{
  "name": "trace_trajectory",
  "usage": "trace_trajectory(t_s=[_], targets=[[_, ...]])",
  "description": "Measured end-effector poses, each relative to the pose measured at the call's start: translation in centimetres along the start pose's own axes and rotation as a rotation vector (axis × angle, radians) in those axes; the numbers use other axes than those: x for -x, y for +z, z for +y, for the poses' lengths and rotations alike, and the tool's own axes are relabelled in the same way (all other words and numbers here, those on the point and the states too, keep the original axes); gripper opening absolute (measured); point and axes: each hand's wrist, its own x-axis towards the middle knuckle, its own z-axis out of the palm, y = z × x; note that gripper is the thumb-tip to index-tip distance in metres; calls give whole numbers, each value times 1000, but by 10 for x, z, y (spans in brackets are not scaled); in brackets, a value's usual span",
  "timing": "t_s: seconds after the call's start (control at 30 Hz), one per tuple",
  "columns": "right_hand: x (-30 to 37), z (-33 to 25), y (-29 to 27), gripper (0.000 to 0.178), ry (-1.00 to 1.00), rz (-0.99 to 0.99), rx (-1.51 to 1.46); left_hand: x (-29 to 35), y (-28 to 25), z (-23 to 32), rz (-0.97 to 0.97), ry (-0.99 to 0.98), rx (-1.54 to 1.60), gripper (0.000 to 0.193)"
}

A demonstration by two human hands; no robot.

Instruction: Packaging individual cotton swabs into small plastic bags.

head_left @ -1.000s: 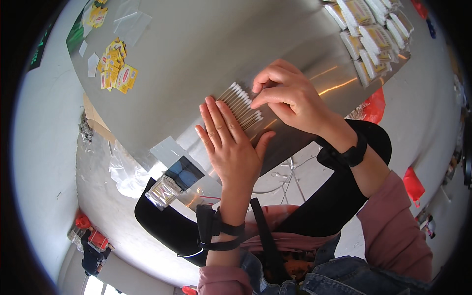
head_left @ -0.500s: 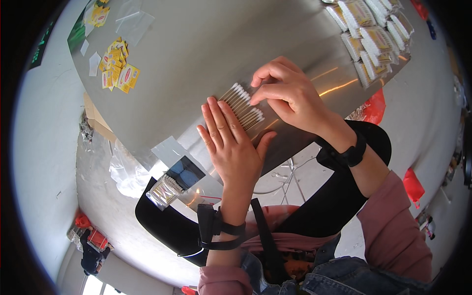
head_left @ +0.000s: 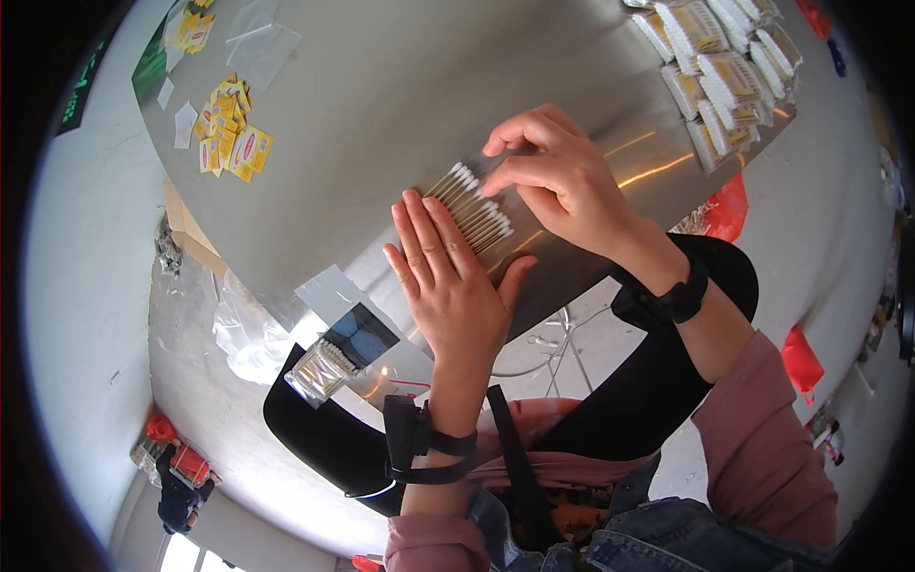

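A row of cotton swabs [head_left: 474, 211] with wooden sticks and white tips lies side by side on the metal table [head_left: 381, 114]. My left hand [head_left: 448, 276] rests flat over the sticks' near-left ends, fingers stretched out and thumb apart, hiding those ends. At the white tips on the other side is my right hand [head_left: 562, 181]. Its fingers are bent and spread, nothing shows between them, and one fingertip touches or nearly touches a tip in the middle of the row.
Packed swab bundles [head_left: 724, 81] are piled at the far right. Yellow printed cards [head_left: 229, 133] and clear plastic bags [head_left: 262, 52] lie at the far left. By the near-left table edge are a filled swab pack [head_left: 320, 370] and a dark, shiny rectangle [head_left: 359, 336]. Another person [head_left: 176, 491] appears lower left.
The fingertip of my right hand has shifted slightly up and left along the white tips. Some middle swabs sit a little differently. My left hand stays nearly still.
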Motion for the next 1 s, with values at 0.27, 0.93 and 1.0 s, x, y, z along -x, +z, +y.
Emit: trace_trajectory(t_s=[0.27,0.93,1.0], targets=[[-4,1,3,21,-10,29,4,1,2,0,17,5,18,105],[-10,1,11,21,-10,39,26,1,0,-2,22,-2,37,106],[-11,1,11,21,-15,34,33,1,0,-2,19,-4,37,106]])
